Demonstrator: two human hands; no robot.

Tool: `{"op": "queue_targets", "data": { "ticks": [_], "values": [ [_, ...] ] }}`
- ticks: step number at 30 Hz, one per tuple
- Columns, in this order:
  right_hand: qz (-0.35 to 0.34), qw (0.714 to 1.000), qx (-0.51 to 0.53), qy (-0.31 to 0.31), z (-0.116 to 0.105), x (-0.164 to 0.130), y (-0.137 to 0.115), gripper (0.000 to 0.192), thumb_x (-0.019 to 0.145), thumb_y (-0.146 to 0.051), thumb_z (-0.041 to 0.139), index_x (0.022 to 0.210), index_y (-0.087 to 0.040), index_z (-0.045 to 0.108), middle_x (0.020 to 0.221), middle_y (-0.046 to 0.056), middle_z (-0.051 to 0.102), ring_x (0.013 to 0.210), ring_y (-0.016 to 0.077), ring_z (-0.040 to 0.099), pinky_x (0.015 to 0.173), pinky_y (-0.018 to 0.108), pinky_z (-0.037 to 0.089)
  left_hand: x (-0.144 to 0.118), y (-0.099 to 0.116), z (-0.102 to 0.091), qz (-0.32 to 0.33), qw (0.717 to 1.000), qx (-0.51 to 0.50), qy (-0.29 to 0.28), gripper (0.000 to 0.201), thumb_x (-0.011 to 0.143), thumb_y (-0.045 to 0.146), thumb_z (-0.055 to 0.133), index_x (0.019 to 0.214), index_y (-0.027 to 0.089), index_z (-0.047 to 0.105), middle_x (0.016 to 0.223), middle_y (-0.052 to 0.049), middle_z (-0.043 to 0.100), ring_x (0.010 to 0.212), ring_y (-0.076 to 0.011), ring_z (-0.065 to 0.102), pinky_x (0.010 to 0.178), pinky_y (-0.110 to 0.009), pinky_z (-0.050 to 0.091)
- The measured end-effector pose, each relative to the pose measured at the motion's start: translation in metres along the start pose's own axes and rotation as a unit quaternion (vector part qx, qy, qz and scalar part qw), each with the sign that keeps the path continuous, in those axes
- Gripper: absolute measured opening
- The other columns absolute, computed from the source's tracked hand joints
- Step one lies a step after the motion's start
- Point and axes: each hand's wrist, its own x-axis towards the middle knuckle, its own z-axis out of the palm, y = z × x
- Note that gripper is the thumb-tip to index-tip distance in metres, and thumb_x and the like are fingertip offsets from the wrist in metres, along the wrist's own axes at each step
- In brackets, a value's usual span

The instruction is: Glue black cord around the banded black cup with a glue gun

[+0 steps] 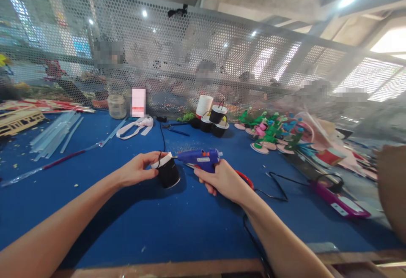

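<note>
My left hand [144, 168] grips a small black paper cup [169, 174] by its white rim, tilting it above the blue tabletop. A thin black cord rises beside the cup's rim. In my right hand [218, 178] is a blue glue gun [199, 159], its fingers wrapped round the handle. The gun's nozzle points left and meets, or nearly meets, the cup's white rim; I cannot tell whether they touch. Behind stand several similar black cups [218, 114] with cord handles, beside a stack of white cups [204, 106].
Clear glue sticks [55, 133] lie at left, near a glass jar [117, 106] and white ribbon [136, 126]. Pliers [176, 130] rest behind the cup. Small green figures [269, 132] stand at right. A purple power strip [339, 202] trails black cable. Perforated metal [177, 50] borders the back.
</note>
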Motion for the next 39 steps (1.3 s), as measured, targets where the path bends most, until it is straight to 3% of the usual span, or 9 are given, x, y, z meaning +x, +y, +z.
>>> {"op": "queue_targets", "data": {
  "ticks": [12, 16, 22, 28, 33, 35, 39],
  "values": [
    [-0.003, 1.0, -0.001, -0.016, 0.003, -0.007, -0.007, 0.027, 0.071, -0.033, 0.05, 0.05, -0.017, 0.046, 0.034, -0.005, 0.045, 0.029, 0.0061, 0.041, 0.035, 0.018, 0.037, -0.001, -0.002, 0.0, 0.01, 1.0, 0.006, -0.007, 0.012, 0.069, 0.024, 0.05, 0.071, 0.013, 0.051, 0.113, -0.009, 0.052, 0.11, -0.0249, 0.042, 0.091, -0.032, 0.033],
    [0.009, 1.0, 0.004, 0.006, -0.001, -0.002, -0.002, 0.027, 0.07, -0.034, 0.052, 0.05, -0.016, 0.048, 0.034, -0.005, 0.045, 0.03, 0.0057, 0.041, 0.034, 0.017, 0.035, -0.001, -0.002, 0.0, 0.013, 1.0, -0.001, -0.002, 0.012, 0.068, 0.024, 0.049, 0.071, 0.013, 0.051, 0.112, -0.01, 0.053, 0.11, -0.0249, 0.042, 0.091, -0.031, 0.033],
    [-0.006, 0.997, 0.081, -0.004, -0.009, 0.009, 0.006, 0.022, 0.069, -0.033, 0.056, 0.061, -0.013, 0.056, 0.034, -0.006, 0.045, 0.031, 0.0048, 0.038, 0.035, 0.017, 0.032, -0.001, -0.006, -0.001, 0.025, 1.0, 0.006, 0.003, 0.01, 0.068, 0.021, 0.049, 0.062, 0.015, 0.044, 0.11, -0.008, 0.055, 0.113, -0.0239, 0.041, 0.091, -0.03, 0.033],
    [0.046, 0.985, 0.141, 0.092, -0.018, 0.041, 0.017, 0.015, 0.062, -0.024, 0.065, 0.057, -0.014, 0.055, 0.049, -0.002, 0.056, 0.041, 0.0065, 0.047, 0.04, 0.019, 0.035, -0.002, 0.0, 0.002, 0.019, 0.999, 0.026, 0.027, 0.004, 0.065, 0.015, 0.045, 0.062, 0.016, 0.044, 0.109, -0.008, 0.055, 0.113, -0.0222, 0.042, 0.089, -0.028, 0.034],
    [0.093, 0.983, 0.089, 0.127, -0.014, 0.079, 0.026, 0.026, 0.072, -0.022, 0.058, 0.049, -0.015, 0.047, 0.04, -0.005, 0.046, 0.034, 0.0048, 0.04, 0.037, 0.019, 0.035, -0.003, 0.007, 0.005, 0.022, 0.996, 0.062, 0.056, 0.007, 0.063, 0.012, 0.043, 0.059, 0.017, 0.04, 0.108, -0.011, 0.055, 0.111, -0.0218, 0.044, 0.086, -0.03, 0.035],
    [0.111, 0.985, 0.057, 0.12, -0.009, 0.092, 0.03, 0.026, 0.077, -0.024, 0.053, 0.055, -0.013, 0.05, 0.047, -0.003, 0.049, 0.039, 0.005, 0.044, 0.041, 0.019, 0.04, -0.004, 0.008, 0.006, 0.028, 0.994, 0.084, 0.063, 0.008, 0.062, 0.011, 0.043, 0.059, 0.017, 0.039, 0.11, -0.012, 0.054, 0.109, -0.0223, 0.045, 0.086, -0.031, 0.036],
    [0.141, 0.983, -0.029, 0.111, -0.001, 0.108, 0.036, 0.022, 0.083, -0.031, 0.046, 0.083, -0.011, 0.056, 0.075, 0.002, 0.059, 0.062, 0.0099, 0.056, 0.058, 0.026, 0.047, -0.005, 0.007, 0.009, 0.05, 0.99, 0.114, 0.074, 0.01, 0.063, 0.011, 0.043, 0.058, 0.017, 0.037, 0.107, -0.013, 0.056, 0.107, -0.0224, 0.047, 0.084, -0.031, 0.037]
  ]
}}
